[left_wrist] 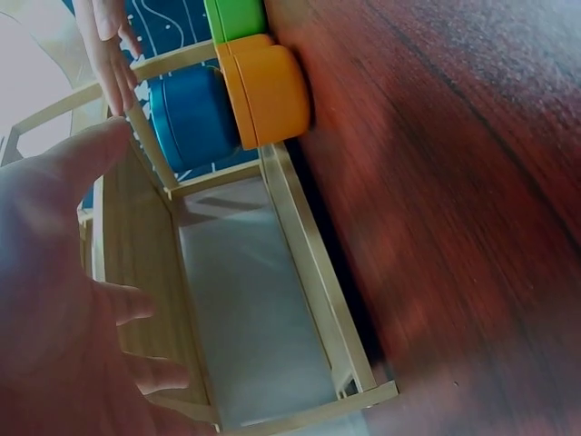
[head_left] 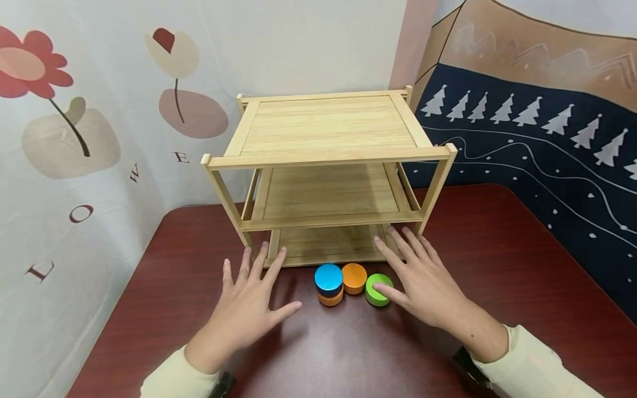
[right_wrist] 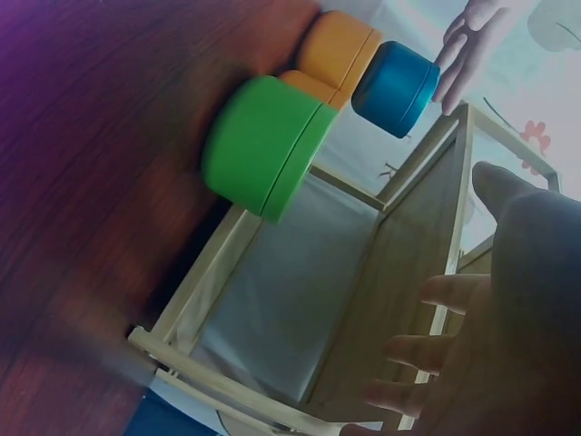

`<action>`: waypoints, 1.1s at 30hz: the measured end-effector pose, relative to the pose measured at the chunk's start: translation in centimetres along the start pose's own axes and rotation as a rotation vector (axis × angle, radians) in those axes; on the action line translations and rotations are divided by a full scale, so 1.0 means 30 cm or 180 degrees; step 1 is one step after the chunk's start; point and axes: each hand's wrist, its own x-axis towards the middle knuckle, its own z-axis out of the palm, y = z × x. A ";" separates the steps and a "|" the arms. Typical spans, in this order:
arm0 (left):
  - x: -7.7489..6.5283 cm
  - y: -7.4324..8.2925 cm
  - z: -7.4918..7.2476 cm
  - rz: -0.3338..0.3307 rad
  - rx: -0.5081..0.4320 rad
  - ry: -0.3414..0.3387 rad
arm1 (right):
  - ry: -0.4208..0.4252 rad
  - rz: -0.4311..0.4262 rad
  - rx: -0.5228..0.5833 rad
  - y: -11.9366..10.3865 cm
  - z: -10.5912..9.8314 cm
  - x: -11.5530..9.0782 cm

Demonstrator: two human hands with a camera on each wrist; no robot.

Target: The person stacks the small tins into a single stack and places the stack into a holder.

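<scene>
Both hands are spread with fingers straight and hold nothing. My left hand (head_left: 246, 309) hovers left of a group of small round lidded tins, in front of the shelf's left leg. On the other side, my right hand (head_left: 425, 282) reaches toward the shelf's right leg, its thumb overlapping the green tin (head_left: 376, 292) in the head view. A blue tin (head_left: 328, 278) is stacked on an orange tin (head_left: 330, 299). Just right of that stack sits another orange tin (head_left: 354, 278). In the right wrist view the green tin (right_wrist: 263, 150) stands nearest.
A three-tier light wooden shelf (head_left: 318, 157) stands behind the tins on the dark red table (head_left: 164, 287). A white printed cloth (head_left: 114, 110) hangs at the back and left. Another cloth with white trees (head_left: 537, 127) borders the right side.
</scene>
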 end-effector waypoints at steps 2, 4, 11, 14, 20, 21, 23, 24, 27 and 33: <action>0.001 0.001 0.002 0.0016 0.0007 0.0012 | -0.0022 0.0005 -0.0002 -0.003 -0.001 -0.001; 0.001 0.002 0.001 0.0030 0.0025 0.0021 | -0.0048 0.0010 0.0003 -0.006 -0.002 -0.001; 0.016 0.014 0.008 0.0108 0.0033 0.0227 | 0.0101 -0.0039 0.0227 -0.025 -0.002 -0.005; 0.027 0.028 0.022 0.0144 -0.0031 0.0252 | 0.0225 -0.0082 0.0418 -0.035 0.003 -0.006; 0.065 0.064 0.059 0.0159 -0.0493 0.0098 | 0.0383 -0.0117 0.0624 -0.042 0.027 -0.001; 0.072 0.069 0.066 0.0165 -0.0561 0.0067 | 0.0398 -0.0123 0.0648 -0.041 0.033 0.000; 0.084 0.077 0.079 0.0182 -0.0663 -0.0012 | 0.0407 -0.0118 0.0689 -0.039 0.042 -0.002; 0.090 0.079 0.085 0.0202 -0.0693 -0.0057 | 0.0401 -0.0109 0.0719 -0.038 0.046 -0.004; 0.103 0.086 0.103 0.0235 -0.0771 -0.0214 | 0.0353 -0.0060 0.0795 -0.034 0.056 -0.009; 0.119 0.091 0.125 0.0176 -0.0863 -0.0385 | 0.0268 -0.0045 0.0913 -0.030 0.071 -0.010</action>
